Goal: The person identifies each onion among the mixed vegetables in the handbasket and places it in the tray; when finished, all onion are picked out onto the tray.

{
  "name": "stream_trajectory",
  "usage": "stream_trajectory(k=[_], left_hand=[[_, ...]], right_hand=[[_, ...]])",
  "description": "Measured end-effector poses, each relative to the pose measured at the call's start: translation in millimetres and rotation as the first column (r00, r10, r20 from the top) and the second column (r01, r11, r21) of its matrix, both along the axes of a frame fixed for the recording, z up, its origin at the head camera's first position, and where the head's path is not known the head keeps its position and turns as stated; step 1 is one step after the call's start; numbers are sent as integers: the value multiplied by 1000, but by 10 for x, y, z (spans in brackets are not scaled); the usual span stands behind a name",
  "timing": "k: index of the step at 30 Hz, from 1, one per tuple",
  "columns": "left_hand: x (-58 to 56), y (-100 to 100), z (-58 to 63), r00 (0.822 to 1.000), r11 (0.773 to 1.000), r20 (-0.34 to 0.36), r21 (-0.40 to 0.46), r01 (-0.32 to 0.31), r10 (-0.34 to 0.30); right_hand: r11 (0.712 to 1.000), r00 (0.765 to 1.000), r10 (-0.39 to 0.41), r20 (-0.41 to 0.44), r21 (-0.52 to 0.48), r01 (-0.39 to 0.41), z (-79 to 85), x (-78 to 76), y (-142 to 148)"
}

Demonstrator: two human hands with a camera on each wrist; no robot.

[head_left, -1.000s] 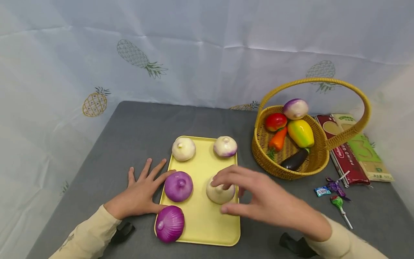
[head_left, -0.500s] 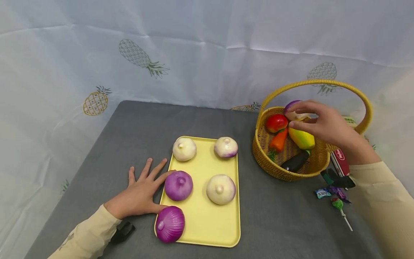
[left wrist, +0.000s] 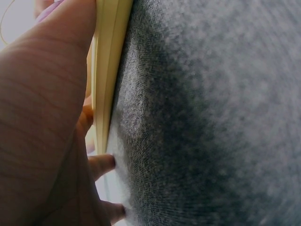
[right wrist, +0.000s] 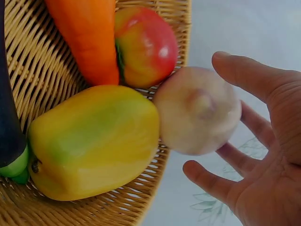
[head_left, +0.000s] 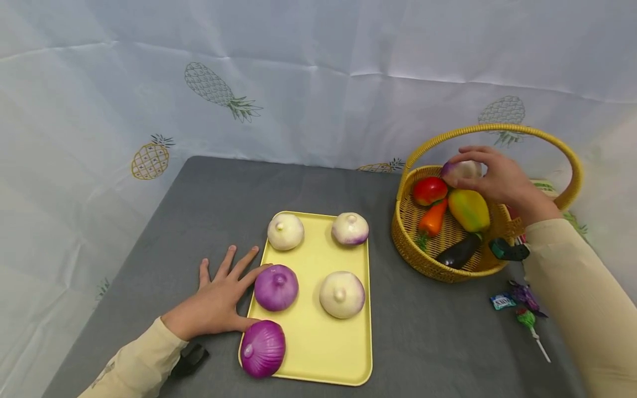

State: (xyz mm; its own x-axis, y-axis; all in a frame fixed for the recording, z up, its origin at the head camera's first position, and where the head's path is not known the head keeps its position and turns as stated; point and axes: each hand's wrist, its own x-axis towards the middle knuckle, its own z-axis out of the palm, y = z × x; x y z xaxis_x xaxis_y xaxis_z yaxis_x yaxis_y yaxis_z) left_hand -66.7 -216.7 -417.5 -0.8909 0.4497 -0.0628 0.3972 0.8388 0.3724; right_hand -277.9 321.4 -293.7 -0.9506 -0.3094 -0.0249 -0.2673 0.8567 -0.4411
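Observation:
My right hand (head_left: 505, 179) reaches under the basket handle and curls round a white-and-purple onion (right wrist: 195, 110) at the back rim of the wicker basket (head_left: 415, 249). In the right wrist view its thumb lies at one side of the onion and two fingers pass behind; another finger stands apart. My left hand (head_left: 219, 301) lies spread at the left edge of the yellow tray (head_left: 308, 342), thumb and index finger over its rim. On the tray sit a smooth purple onion (head_left: 276, 287), a ribbed purple onion (head_left: 262, 348) and several whitish onions, one (head_left: 342, 294) at front right.
The basket also holds a yellow-green pepper (head_left: 469, 210), a red fruit (head_left: 430, 190), an orange carrot (head_left: 433, 217) and an eggplant (head_left: 459, 251). Right of it lie a lollipop (head_left: 526, 318) and wrapped candies (head_left: 502, 301). Packets behind are mostly hidden by my right arm. A curtain hangs behind the table.
My right hand has left the front-right whitish onion on the tray, moved right and back to the basket, and closed round the onion there. The left hand stays in place.

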Motion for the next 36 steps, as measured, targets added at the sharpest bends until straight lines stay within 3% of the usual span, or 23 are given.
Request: stream_trajectory(k=[11, 14, 17, 19, 21, 23, 26, 29, 33, 36], left_hand=[[20, 33, -21, 999, 1000, -37, 5, 8, -7], [20, 43, -21, 1000, 1000, -23, 0, 12, -12], [18, 51, -12, 1000, 1000, -7, -8, 13, -13], [15, 51, -5, 1000, 1000, -11, -9, 13, -13], [11, 49, 6, 1000, 1000, -24, -6, 13, -13], [3, 46, 18, 999, 1000, -32, -6, 12, -12], [-7, 45, 35, 1000, 1000, -26, -9, 9, -9], [-11, 40, 53, 1000, 1000, -20, -12, 8, -8], [-6, 23, 67, 1000, 1000, -24, -22, 8, -8], [1, 20, 67, 1000, 999, -15, -32, 5, -6]], right_hand=[[999, 1000, -4, -28, -53, 3, -121, -1, 70], [997, 998, 8, -69, -77, -13, -32, 132, 51], [994, 985, 68, -156, -79, -81, 129, 400, -18], [977, 961, 166, -222, -93, -190, 237, 636, -107], [942, 914, 281, -294, -99, -321, 315, 897, -219], [870, 843, 411, -348, -128, -477, 348, 1153, -357], [759, 756, 553, -350, -162, -631, 311, 1529, -621], [692, 713, 654, -252, -182, -699, 176, 1841, -917], [668, 681, 727, -83, -144, -730, -94, 2119, -1274], [642, 647, 761, -41, -89, -761, -316, 2240, -1461]])
